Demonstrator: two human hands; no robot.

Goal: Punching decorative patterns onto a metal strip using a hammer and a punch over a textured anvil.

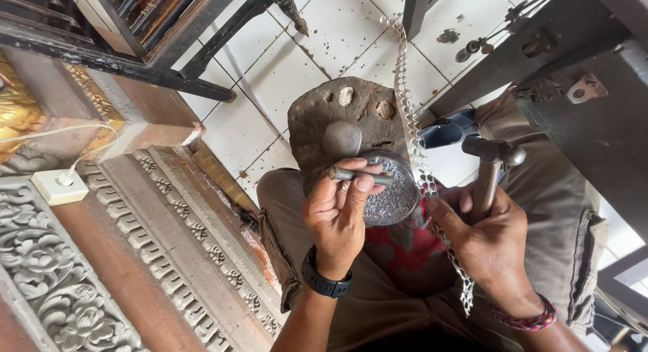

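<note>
Steel punch is gripped by the left hand, its tip set on the silvery dish. A hammer is clasped in the right hand, beside a perforated metal strip.

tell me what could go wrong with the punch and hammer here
The left hand pinches the punch close to its struck end, so a glancing blow from the hammer in the right hand could hit the fingers. The patterned metal strip hangs loose across the round metal block and may shift.
</note>
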